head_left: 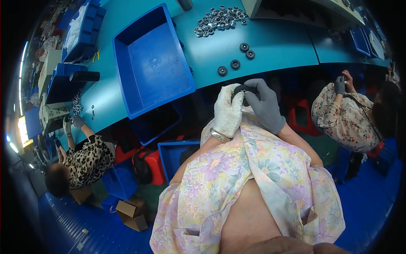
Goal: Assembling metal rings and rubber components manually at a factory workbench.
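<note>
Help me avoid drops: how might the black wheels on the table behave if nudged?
Lying flat, the four black wheels would probably slide, not roll. Stood upright, their round outline could let them roll. Near the teal table's edge, some might fall.

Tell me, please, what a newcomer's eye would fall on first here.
Probably the large blue bin on the turquoise table, left of centre. Next, mid-picture, the white-gloved left hand and grey-gloved right hand, together holding a small black part. Beyond them, near the top edge, lies a heap of shiny silver pieces.
</note>
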The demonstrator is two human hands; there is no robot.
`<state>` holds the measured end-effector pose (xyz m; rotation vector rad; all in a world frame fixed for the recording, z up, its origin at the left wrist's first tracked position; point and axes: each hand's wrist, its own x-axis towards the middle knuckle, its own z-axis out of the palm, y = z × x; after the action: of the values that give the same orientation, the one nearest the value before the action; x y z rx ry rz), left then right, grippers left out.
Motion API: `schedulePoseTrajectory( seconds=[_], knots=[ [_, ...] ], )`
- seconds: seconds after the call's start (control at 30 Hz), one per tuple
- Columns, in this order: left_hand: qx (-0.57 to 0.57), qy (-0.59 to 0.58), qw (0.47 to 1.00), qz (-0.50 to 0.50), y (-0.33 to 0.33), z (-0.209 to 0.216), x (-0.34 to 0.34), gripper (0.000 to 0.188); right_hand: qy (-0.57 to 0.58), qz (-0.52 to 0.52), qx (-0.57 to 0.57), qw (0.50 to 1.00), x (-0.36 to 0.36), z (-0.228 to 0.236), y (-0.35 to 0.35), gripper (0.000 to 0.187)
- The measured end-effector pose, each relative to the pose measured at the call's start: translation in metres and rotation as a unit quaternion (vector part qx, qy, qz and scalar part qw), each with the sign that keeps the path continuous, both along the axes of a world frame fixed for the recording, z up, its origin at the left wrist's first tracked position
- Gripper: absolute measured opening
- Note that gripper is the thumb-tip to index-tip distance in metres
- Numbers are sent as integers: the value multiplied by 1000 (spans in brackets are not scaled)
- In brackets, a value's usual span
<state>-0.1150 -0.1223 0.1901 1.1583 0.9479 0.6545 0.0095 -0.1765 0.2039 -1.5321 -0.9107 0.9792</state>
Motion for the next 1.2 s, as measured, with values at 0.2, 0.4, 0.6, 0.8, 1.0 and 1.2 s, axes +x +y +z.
schedulePoseTrajectory(
  seconds=[0.2,0.4,0.6,0.8,1.0,1.2],
  knots=[
    [270,160,949,-13,-2,-2,-1,20,-84,26,31,996,-5,-5,-5,21],
    [300,168,938,-50,-5,-6,-4,22,-78,22,2,997,-8,-14,-14,18],
    [352,158,921,-45,-10,-9,-6,22,-107,37,-16,993,-10,-23,-22,16],
    [-85,12,996,-30,-2,0,-5,23,171,-53,-35,983,-10,-14,-14,15],
    [-127,-55,990,-33,2,7,-14,26,175,-37,-36,983,-5,-12,-18,18],
    [-120,-27,992,-33,-1,6,-17,23,147,-15,-70,987,0,-1,-18,18]
  ],
)
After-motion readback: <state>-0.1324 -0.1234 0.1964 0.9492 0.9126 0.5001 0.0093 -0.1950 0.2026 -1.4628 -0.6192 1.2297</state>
